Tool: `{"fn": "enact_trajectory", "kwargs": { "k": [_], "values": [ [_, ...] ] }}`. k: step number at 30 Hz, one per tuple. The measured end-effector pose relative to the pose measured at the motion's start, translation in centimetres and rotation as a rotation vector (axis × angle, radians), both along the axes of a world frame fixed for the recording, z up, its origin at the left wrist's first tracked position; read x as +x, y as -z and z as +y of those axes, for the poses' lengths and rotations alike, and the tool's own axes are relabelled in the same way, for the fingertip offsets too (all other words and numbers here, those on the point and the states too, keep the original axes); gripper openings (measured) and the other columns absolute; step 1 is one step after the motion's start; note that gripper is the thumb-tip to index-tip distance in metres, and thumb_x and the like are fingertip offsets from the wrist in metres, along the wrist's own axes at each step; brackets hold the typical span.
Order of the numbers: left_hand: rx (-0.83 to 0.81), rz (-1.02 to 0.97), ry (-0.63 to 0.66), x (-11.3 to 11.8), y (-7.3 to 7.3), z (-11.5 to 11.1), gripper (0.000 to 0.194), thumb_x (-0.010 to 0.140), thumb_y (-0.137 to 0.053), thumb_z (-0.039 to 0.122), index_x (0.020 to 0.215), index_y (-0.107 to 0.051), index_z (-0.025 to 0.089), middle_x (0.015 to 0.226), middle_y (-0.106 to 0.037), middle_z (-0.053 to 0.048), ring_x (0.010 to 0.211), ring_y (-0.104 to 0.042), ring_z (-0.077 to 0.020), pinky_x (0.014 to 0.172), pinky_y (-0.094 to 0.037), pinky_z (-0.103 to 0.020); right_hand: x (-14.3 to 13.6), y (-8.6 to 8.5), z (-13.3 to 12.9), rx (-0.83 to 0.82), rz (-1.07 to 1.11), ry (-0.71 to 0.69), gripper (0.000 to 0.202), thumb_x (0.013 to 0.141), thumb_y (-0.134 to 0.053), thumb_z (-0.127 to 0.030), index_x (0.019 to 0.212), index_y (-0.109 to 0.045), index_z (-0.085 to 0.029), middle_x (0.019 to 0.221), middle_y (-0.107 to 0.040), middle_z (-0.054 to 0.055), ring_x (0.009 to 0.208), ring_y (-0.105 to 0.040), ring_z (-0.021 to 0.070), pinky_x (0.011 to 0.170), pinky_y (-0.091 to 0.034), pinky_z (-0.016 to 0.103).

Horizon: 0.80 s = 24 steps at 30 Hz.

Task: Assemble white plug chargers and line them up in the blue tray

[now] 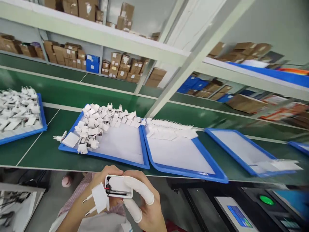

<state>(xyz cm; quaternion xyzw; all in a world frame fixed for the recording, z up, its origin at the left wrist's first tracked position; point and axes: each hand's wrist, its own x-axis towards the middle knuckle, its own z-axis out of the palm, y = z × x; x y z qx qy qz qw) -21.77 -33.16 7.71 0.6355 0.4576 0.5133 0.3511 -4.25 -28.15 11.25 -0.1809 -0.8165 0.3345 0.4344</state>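
Head view: both bare hands meet over the near edge of the green workbench, holding a white charger housing between them. Its open face is turned up toward the camera, and a white part and dark wiring show inside. The right hand is clamped on the housing from its right side, with white finger cots on two digits, one lying along the open face and the other below the lower edge. The left hand is closed around the far and left side of the housing; most of its fingers are hidden behind it. A white two-pin plug cap sits tilted at the housing's left end, with its pins pointing left and down and a bit of red and black wire between the two parts.

Beyond the hands, a blue tray carries a heap of white plug chargers, with one jutting over its left rim. Touching it on the right, a second blue tray bears a neat row of chargers along its far side. Farther right, a third blue tray has a few blurred white pieces at its near end. Cardboard boxes line the shelves behind, and a green light glows at lower right.
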Motion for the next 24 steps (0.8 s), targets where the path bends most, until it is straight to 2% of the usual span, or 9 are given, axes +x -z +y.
{"fn": "enact_trajectory", "kwargs": {
  "k": [3,6,9,12,15,20,24],
  "values": [
    [-0.032,-0.042,0.065,-0.8,-0.6,-0.7,0.04,0.084,-0.072,0.03,0.12,-0.055,0.027,0.112,-0.067,-0.007,0.096,-0.067,-0.0253,0.079,-0.056,-0.034,-0.8,1.0,-0.7,-0.095,0.009,0.038,0.03,0.097,-0.055,-0.04,0.126,-0.059,-0.032,0.109,-0.066,0.006,0.096,-0.067,0.0208,0.078,-0.057,0.031],
    [-0.004,-0.016,0.076,-1.3,-0.4,-0.6,0.048,0.08,-0.076,0.024,0.121,-0.053,0.026,0.112,-0.065,-0.005,0.1,-0.066,-0.0241,0.082,-0.053,-0.032,-1.4,1.5,-1.3,-0.156,-0.013,0.112,0.028,0.096,-0.059,-0.034,0.124,-0.06,-0.031,0.108,-0.067,0.007,0.096,-0.068,0.0217,0.08,-0.057,0.032],
    [-0.004,0.018,0.101,-1.5,0.1,-0.4,0.054,0.077,-0.076,0.015,0.123,-0.051,0.029,0.112,-0.064,-0.002,0.099,-0.065,-0.0206,0.082,-0.051,-0.028,-1.7,2.1,-1.1,-0.118,-0.027,0.173,0.025,0.097,-0.056,-0.032,0.122,-0.059,-0.031,0.107,-0.067,0.008,0.094,-0.069,0.0224,0.078,-0.058,0.034],
    [-0.051,0.047,0.078,-1.5,0.1,-0.1,0.051,0.08,-0.071,0.012,0.123,-0.051,0.03,0.113,-0.063,0.0,0.1,-0.064,-0.0192,0.084,-0.05,-0.027,-1.8,3.0,-0.3,-0.064,-0.011,0.127,0.026,0.1,-0.047,-0.041,0.119,-0.06,-0.029,0.105,-0.066,0.008,0.093,-0.068,0.0222,0.075,-0.057,0.034],
    [-0.074,0.008,0.069,-1.4,-0.2,0.2,0.043,0.084,-0.066,0.014,0.121,-0.051,0.028,0.11,-0.061,0.001,0.099,-0.064,-0.019,0.082,-0.049,-0.027,-2.0,3.7,0.2,-0.106,0.023,0.091,0.027,0.099,-0.048,-0.044,0.119,-0.058,-0.03,0.106,-0.062,0.008,0.094,-0.066,0.0218,0.074,-0.057,0.034],
    [-0.07,0.009,0.071,-1.4,-0.9,0.5,0.042,0.086,-0.061,0.013,0.122,-0.051,0.03,0.107,-0.062,0.001,0.099,-0.064,-0.0193,0.083,-0.049,-0.027,-2.4,2.9,-0.3,-0.246,-0.04,0.203,0.027,0.092,-0.063,-0.033,0.118,-0.058,-0.03,0.101,-0.063,0.004,0.088,-0.065,0.0195,0.073,-0.055,0.029],
    [-0.108,0.081,0.063,-1.6,-0.7,0.5,0.038,0.089,-0.055,0.013,0.123,-0.051,0.028,0.106,-0.062,-0.001,0.092,-0.064,-0.0187,0.082,-0.049,-0.029,-2.3,2.1,0.1,-0.165,-0.089,0.151,0.024,0.092,-0.06,-0.026,0.116,-0.06,-0.03,0.101,-0.065,0.003,0.088,-0.066,0.0191,0.074,-0.054,0.028]
  ]
}}
